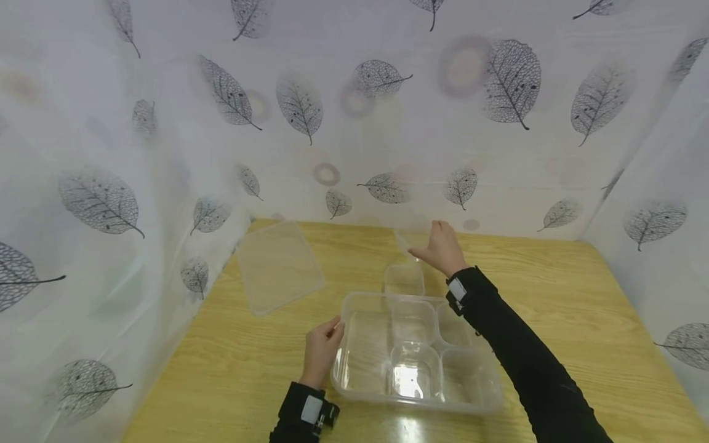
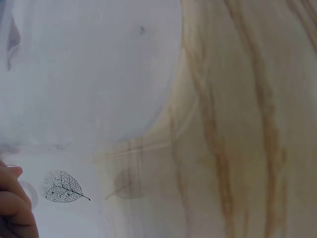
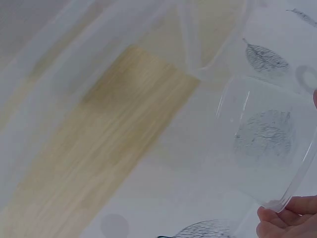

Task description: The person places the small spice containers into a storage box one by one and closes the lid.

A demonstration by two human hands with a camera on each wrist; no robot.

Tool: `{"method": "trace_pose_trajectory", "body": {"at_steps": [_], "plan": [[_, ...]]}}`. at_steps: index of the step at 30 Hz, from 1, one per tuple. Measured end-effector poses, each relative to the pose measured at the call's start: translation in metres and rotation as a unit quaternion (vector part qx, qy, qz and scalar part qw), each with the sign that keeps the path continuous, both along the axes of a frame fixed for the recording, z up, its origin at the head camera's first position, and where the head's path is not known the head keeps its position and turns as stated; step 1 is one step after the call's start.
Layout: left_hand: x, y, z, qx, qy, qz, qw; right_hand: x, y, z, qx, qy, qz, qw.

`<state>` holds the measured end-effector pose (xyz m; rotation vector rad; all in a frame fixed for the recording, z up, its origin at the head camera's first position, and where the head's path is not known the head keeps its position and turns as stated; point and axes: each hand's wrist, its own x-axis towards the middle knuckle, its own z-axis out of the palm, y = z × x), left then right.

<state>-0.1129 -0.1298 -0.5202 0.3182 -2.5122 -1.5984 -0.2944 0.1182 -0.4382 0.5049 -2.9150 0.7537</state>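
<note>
A large clear plastic box (image 1: 362, 394) sits on the table in the head view, with several small clear containers inside its middle and right side. My left hand (image 1: 322, 352) grips the box's left rim between thumb and fingers; in the left wrist view only some curled fingers (image 2: 15, 206) show at the lower left. Beyond the box's far edge, my right hand (image 1: 441, 251) pinches a small clear container by its rim. The right wrist view shows this container (image 3: 262, 144) raised and tilted, with fingertips (image 3: 277, 218) at its corner. Another small container (image 1: 404, 280) stands behind the box.
A flat clear lid (image 1: 279, 267) lies on the wooden table (image 1: 559, 320) at the back left. White curtains with a leaf print (image 1: 343, 141) close off the table's back and both sides.
</note>
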Motion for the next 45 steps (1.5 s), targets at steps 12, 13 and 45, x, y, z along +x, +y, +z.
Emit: {"method": "trace_pose_trajectory", "body": {"at_steps": [12,13,45], "plan": [[0.001,0.0,0.0,-0.002,0.005,-0.004,1.0,0.034,-0.019,0.029,-0.006,0.073,0.069,0.9949],[0.001,0.0,0.0,-0.002,0.006,-0.005,1.0,0.037,-0.021,0.029,-0.007,0.083,0.079,0.9934],[0.0,-0.001,-0.002,-0.008,0.028,-0.018,0.9994,0.143,-0.048,0.011,0.047,0.191,0.277,0.9407]]}}
